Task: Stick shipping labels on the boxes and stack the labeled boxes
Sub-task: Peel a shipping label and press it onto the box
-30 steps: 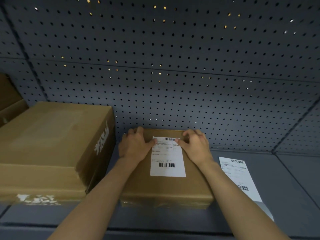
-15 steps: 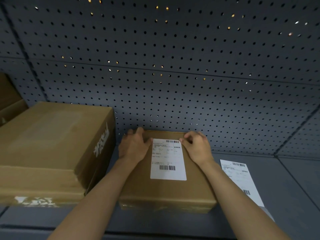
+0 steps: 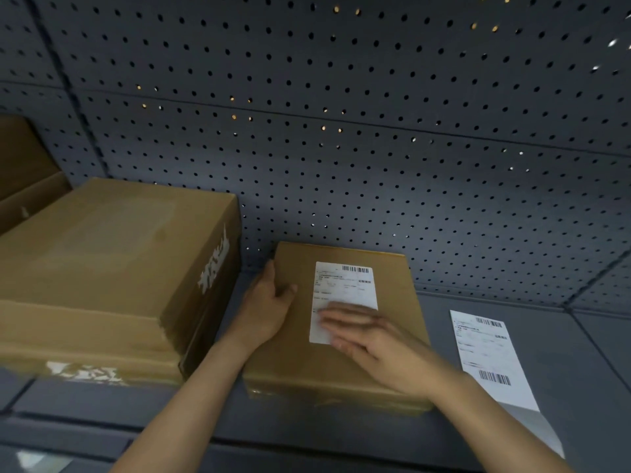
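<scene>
A small flat cardboard box (image 3: 392, 295) lies on the grey shelf, close to the pegboard wall. A white shipping label (image 3: 345, 288) with barcodes sits on its top. My left hand (image 3: 264, 308) grips the box's left edge, thumb on top. My right hand (image 3: 372, 339) lies flat and blurred over the label's lower half, fingers together and pointing left. A second loose label sheet (image 3: 488, 356) lies on the shelf to the right of the box.
A large cardboard box (image 3: 102, 268) with white print stands at the left, close beside my left hand. More brown boxes (image 3: 24, 179) show at the far left. The perforated wall (image 3: 341, 148) rises behind. The grey shelf (image 3: 580, 353) extends right.
Both hands left the label's top corners. The left hand slid to the box's left edge; the right hand swept down flat across the label. The view moved closer.
</scene>
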Available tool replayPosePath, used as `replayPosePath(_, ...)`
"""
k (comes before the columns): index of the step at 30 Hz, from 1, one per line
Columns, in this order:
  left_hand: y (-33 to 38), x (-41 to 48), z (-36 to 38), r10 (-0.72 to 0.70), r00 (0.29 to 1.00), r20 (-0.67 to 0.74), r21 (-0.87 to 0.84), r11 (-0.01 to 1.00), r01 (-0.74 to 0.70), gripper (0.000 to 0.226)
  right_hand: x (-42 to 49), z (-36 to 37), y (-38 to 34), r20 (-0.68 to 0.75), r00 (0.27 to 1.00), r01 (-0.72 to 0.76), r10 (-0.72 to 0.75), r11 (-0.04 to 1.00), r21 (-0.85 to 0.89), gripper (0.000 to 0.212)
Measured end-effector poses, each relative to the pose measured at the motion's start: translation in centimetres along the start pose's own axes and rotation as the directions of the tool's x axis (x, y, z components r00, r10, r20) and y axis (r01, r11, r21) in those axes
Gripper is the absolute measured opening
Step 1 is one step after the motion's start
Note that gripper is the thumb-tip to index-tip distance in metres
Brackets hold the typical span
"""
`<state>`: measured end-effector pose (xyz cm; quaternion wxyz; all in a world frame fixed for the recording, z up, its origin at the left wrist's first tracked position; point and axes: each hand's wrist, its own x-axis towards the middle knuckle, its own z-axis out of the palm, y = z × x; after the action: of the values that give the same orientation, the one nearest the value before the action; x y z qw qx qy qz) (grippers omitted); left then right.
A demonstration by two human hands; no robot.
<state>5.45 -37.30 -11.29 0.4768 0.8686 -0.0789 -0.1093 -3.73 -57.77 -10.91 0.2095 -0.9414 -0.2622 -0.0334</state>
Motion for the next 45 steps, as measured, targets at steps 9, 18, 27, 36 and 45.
replayPosePath(9,-0.5,-0.2,-0.6,-0.014,0.995,0.097,-0.079,0.997,0.022,0.069,3.8,-0.8,1.6,0.248,0.957,-0.094,0.149,0.971,-0.22,0.059)
replayPosePath(18,-0.8,-0.7,-0.6,-0.032,0.996,0.088,-0.219,0.974,0.051,0.061,8.6,-0.8,4.6,0.2,0.948,-0.192,0.246,0.948,-0.254,0.058)
replayPosePath(27,-0.6,-0.6,0.0,-0.045,0.999,0.027,-0.231,0.972,0.05,0.06,5.7,0.5,-0.9,0.195,0.945,-0.2,0.262,0.936,-0.291,0.06)
replayPosePath(36,-0.5,-0.4,0.0,-0.05,0.999,0.012,-0.181,0.982,0.052,0.059,2.6,1.7,-5.7,0.173,0.952,-0.204,0.252,0.945,-0.254,0.073)
replayPosePath(45,-0.6,-0.7,-0.3,-0.061,0.997,0.043,-0.235,0.97,0.069,0.059,4.4,1.0,-1.8,0.113,0.945,-0.289,0.308,0.945,-0.154,0.062)
